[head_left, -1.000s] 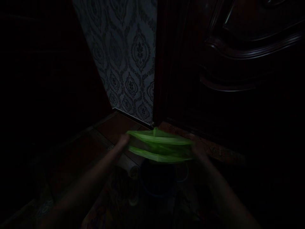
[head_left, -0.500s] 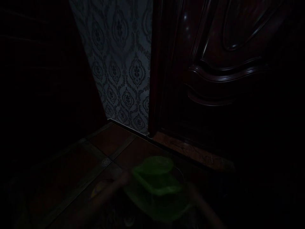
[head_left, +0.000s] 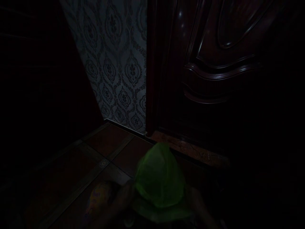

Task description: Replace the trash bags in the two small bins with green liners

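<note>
The room is very dark. A thin green plastic bag (head_left: pixel 158 179) billows upward low in the middle of the view, puffed into a dome. My left hand (head_left: pixel 127 190) holds its left edge and my right hand (head_left: pixel 194 198) holds its right edge; both are dim and blurred. What lies beneath the bag is hidden in the dark.
A carved dark wooden door (head_left: pixel 214 73) fills the right side, with a stone threshold (head_left: pixel 190 151) at its foot. Patterned wallpaper (head_left: pixel 116 63) covers the wall behind. Brown floor tiles (head_left: pixel 107 143) run to the left. A pale printed object (head_left: pixel 100 194) lies near my left hand.
The bag was stretched flat between my hands, then dropped lower in the view and has now ballooned upward. The camera has tilted so the door and floor shifted.
</note>
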Tool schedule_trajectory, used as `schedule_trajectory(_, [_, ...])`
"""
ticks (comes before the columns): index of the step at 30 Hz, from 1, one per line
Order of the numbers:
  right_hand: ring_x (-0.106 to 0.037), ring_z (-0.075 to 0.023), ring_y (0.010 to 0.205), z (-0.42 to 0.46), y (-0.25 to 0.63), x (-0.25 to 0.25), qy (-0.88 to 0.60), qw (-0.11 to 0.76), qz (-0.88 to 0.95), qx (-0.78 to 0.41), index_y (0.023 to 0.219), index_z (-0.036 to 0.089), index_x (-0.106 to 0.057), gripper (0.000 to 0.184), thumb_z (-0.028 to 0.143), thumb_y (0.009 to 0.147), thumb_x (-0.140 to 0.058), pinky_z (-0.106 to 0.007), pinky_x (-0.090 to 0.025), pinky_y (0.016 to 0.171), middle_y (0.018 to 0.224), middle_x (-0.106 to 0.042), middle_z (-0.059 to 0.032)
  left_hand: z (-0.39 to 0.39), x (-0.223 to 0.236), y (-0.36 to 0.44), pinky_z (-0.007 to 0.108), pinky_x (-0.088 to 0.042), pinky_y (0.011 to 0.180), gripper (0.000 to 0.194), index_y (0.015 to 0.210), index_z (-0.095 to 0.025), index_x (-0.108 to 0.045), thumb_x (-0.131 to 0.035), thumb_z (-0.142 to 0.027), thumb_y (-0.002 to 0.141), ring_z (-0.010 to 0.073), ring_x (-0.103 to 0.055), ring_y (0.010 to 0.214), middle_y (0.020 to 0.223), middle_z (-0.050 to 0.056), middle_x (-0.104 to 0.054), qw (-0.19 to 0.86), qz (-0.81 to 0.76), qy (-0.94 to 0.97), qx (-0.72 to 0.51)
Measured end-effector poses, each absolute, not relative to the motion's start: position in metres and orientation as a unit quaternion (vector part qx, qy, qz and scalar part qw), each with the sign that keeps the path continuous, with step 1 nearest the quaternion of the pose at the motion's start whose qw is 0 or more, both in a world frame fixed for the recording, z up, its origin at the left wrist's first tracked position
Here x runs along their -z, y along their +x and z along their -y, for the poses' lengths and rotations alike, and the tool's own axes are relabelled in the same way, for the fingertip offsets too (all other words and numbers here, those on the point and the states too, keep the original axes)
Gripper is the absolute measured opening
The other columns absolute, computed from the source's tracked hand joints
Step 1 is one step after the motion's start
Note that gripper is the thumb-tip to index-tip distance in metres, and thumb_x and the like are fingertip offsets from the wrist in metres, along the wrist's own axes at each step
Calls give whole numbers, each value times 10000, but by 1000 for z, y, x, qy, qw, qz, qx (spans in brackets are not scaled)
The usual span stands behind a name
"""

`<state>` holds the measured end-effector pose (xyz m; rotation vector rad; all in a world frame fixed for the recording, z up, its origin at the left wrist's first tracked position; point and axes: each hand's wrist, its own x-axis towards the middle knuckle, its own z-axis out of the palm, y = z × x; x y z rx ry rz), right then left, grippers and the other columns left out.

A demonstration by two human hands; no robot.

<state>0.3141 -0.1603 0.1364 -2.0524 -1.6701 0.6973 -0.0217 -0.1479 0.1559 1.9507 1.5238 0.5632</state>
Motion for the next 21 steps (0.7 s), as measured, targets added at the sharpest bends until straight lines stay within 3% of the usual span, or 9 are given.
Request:
schedule_trajectory(2, [-674, -189, 748, 165, 326, -122, -745, 184, 584, -263, 935, 124, -685, 385, 135, 757, -344, -256, -498, 673, 850, -711, -122, 150, -140, -30, 294, -512, 726, 394, 809, -201, -645, -317, -418, 833, 200, -647, 786, 821, 92, -705, 278, -634, 683, -232])
schedule_trajectory(6, [-655, -178, 860, 161, 345, -142, -759, 171, 577, -249, 1136, 123, -588, 434, 199, 824, -296, -264, -473, 738, 980, -690, -108, 133, -160, -31, 294, -493, 680, 410, 665, -199, -569, -266, -419, 834, 195, -630, 700, 705, 81, -670, 269, -668, 650, -240])
schedule_trajectory(11, [-620, -243, 943, 166, 339, -168, -793, 95, 579, -167, 1277, 113, -474, 478, 269, 843, -349, -345, -460, 781, 1075, -641, -153, 138, -169, -16, 275, -471, 634, 411, 678, -194, -554, -258, -425, 845, 190, -627, 700, 670, 61, -655, 296, -668, 637, -245])
schedule_trajectory(13, [-561, -289, 1049, 177, 322, -172, -799, 120, 585, -67, 1321, 92, -421, 521, 258, 828, -385, -397, -443, 836, 1180, -575, -186, 144, -162, -12, 275, -471, 653, 428, 704, -192, -562, -236, -419, 862, 182, -627, 696, 696, 58, -663, 318, -651, 645, -243])
schedule_trajectory(15, [-492, -300, 1141, 191, 294, -173, -759, 196, 621, 2, 1287, 113, -470, 481, 235, 829, -385, -433, -403, 919, 1251, -530, -175, 147, -155, -8, 273, -474, 688, 436, 732, -191, -571, -213, -392, 879, 176, -631, 724, 744, 63, -674, 322, -649, 648, -233])
schedule_trajectory(18, [-546, -237, 1079, 209, 235, -163, -626, 269, 726, -92, 1108, 189, -617, 380, 196, 845, -343, -397, -408, 941, 1151, -615, -112, 139, -150, 0, 270, -467, 760, 422, 800, -180, -599, -207, -307, 894, 177, -635, 824, 833, 82, -686, 293, -670, 657, -186])
schedule_trajectory(21, [-611, -186, 944, 204, 183, -143, -565, 183, 749, -294, 996, 199, -667, 367, 123, 829, -349, -311, -451, 868, 1008, -675, -76, 125, -147, 11, 264, -465, 745, 441, 854, -156, -619, -197, -273, 908, 179, -637, 848, 840, 95, -688, 274, -699, 647, -133])
